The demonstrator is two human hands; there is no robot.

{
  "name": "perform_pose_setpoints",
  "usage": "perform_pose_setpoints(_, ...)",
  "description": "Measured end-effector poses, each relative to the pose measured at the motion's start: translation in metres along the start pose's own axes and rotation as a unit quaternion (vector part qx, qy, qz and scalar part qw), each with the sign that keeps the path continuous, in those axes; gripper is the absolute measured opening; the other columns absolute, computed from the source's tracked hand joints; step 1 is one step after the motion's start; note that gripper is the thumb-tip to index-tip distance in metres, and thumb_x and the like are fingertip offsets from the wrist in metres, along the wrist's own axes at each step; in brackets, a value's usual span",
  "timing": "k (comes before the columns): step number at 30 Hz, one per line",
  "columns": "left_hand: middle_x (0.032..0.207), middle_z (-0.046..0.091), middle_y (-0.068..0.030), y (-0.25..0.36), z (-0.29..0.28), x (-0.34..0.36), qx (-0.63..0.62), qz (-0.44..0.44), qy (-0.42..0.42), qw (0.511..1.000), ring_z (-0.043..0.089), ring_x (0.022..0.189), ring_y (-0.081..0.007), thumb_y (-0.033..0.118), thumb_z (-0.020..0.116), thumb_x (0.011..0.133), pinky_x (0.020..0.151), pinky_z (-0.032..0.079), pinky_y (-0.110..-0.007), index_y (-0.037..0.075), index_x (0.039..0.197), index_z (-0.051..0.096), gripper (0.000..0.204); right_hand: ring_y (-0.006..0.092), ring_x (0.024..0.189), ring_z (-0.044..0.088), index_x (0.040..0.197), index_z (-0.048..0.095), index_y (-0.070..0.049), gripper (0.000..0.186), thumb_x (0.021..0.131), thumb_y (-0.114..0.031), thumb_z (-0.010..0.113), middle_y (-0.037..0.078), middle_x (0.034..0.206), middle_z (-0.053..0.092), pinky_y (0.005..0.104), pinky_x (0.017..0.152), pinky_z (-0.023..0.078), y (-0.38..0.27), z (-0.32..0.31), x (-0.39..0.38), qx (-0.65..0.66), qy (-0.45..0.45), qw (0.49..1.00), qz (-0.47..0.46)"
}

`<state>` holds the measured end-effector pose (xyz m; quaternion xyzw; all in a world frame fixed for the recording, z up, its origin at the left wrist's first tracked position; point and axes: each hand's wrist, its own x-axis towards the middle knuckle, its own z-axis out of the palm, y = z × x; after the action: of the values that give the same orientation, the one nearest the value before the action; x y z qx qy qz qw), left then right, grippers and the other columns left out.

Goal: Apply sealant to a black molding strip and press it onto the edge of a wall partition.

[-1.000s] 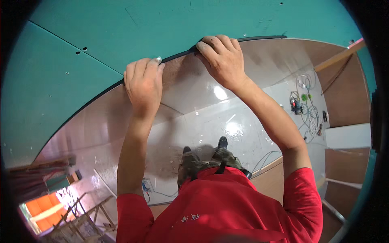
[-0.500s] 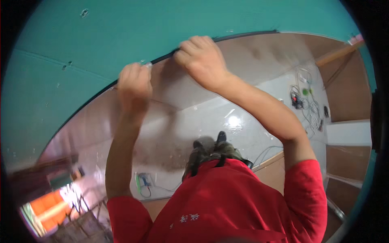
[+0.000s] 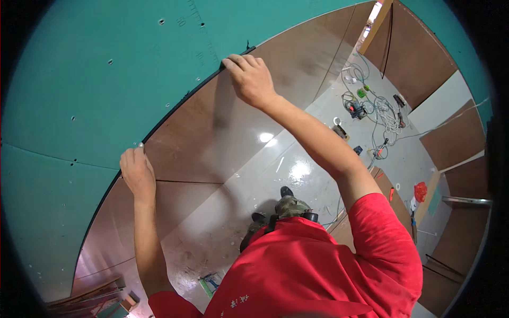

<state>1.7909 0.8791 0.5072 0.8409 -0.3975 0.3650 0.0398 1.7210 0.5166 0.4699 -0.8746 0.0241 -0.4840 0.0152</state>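
A thin black strip [image 3: 175,110] runs along the curved edge of the green panel [image 3: 106,85], where it meets the brown board [image 3: 185,153]. My left hand [image 3: 138,172] is closed at this edge, fingers curled over the strip. A small shiny pale tip [image 3: 141,145] shows beside those fingers; I cannot make out what it belongs to. Farther right, my right hand [image 3: 249,78] has its fingers bent over the strip, close to the end of the black length. Its thumb is mostly hidden.
Tangled cables [image 3: 387,114] and a power tool [image 3: 356,109] lie on the pale floor at the right. A red bag [image 3: 420,192] sits near brown boards farther right. Offcuts [image 3: 101,299] lie at lower left. My shoes [image 3: 286,191] stand on the floor below.
My right hand has moved rightward along the black strip, farther from the left. My left hand stays near the same panel seam. The whole view has turned, showing more floor at the right.
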Motion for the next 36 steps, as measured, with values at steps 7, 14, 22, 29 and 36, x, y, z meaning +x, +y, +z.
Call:
perform_pose_setpoints(7,0.087,0.058,-0.014,0.008,-0.006,0.004,0.015,-0.017,0.006,1.0,0.056,0.082,-0.033,0.002,0.067,0.089,0.073,0.047,-0.044,-0.001,0.093,0.063,0.006,0.0218,0.098,0.058,0.11,0.067,-0.005,0.032,0.08,-0.009,0.06,0.006,0.099,0.062,0.0345,0.081,0.044,0.002,-0.002,0.003,0.044,-0.036,0.998,-0.015)
perform_pose_setpoints(14,0.092,0.06,-0.0157,0.023,-0.008,0.004,0.067,-0.061,-0.049,0.995,0.057,0.086,-0.0339,0.006,0.066,0.09,0.077,0.048,-0.043,-0.003,0.104,0.065,0.016,0.0234,0.099,0.057,0.116,0.065,-0.003,0.038,0.079,-0.011,0.063,0.007,0.106,0.062,0.036,0.082,0.043,0.005,-0.008,-0.007,0.055,-0.053,0.997,-0.02)
perform_pose_setpoints(22,0.114,0.064,-0.0192,0.034,-0.009,-0.004,0.068,-0.087,-0.056,0.992,0.059,0.107,-0.0359,0.006,0.064,0.091,0.092,0.049,-0.044,-0.004,0.12,0.064,0.031,0.0393,0.108,0.057,0.135,0.053,-0.003,0.053,0.083,-0.008,0.063,0.023,0.117,0.058,0.0473,0.091,0.048,0.042,-0.014,-0.019,0.21,0.026,0.935,0.284)
perform_pose_setpoints(29,0.112,0.064,-0.0193,0.035,-0.008,-0.006,0.059,-0.093,-0.058,0.992,0.06,0.106,-0.0356,0.006,0.063,0.091,0.091,0.049,-0.044,-0.005,0.12,0.063,0.031,0.0393,0.108,0.057,0.137,0.053,-0.007,0.057,0.08,-0.009,0.064,0.024,0.119,0.057,0.047,0.093,0.048,0.051,-0.011,-0.014,0.145,-0.035,0.957,0.248)
perform_pose_setpoints(36,0.112,0.063,-0.019,0.032,-0.008,-0.007,0.044,-0.083,-0.034,0.995,0.06,0.106,-0.0354,0.006,0.063,0.091,0.091,0.049,-0.044,-0.005,0.12,0.063,0.031,0.0261,0.104,0.056,0.13,0.061,-0.009,0.051,0.078,-0.012,0.066,0.007,0.117,0.06,0.0386,0.081,0.045,0.054,-0.017,-0.006,-0.074,-0.123,0.985,0.099)
